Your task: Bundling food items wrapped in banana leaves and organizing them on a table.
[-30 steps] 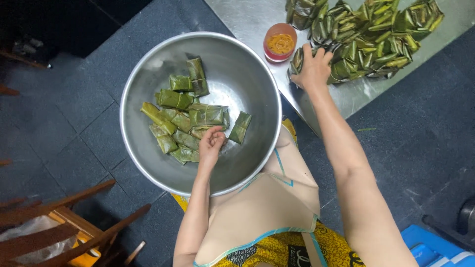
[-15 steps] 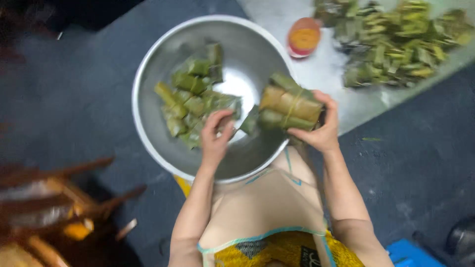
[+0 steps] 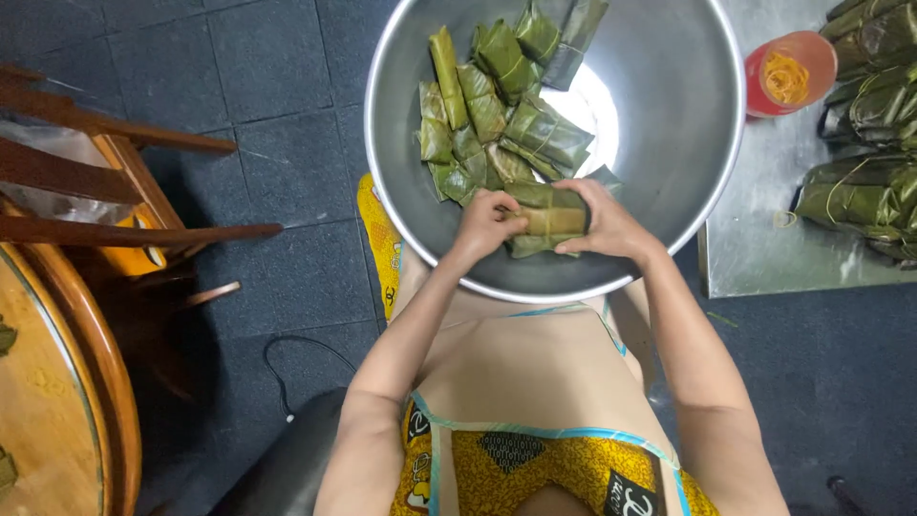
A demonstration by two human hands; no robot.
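Gripping 1 green-brown, string-tied leaf bundle (image 3: 546, 220): left hand (image 3: 485, 225), right hand (image 3: 604, 227), over steel bowl (image 3: 688, 115).

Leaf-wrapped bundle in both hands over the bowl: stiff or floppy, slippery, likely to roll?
The leaf-wrapped bundle probably holds its shape: it spans between the left hand and right hand without sagging. Its flattish, blocky form suggests it would slide rather than roll. The glossy leaf and the smooth metal bowl hint at some slipperiness.

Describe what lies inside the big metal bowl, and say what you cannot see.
The metal bowl holds a pile of leaf-wrapped parcels. Both hands, left hand and right hand, grip a tied bundle. The parcels' fillings are hidden.
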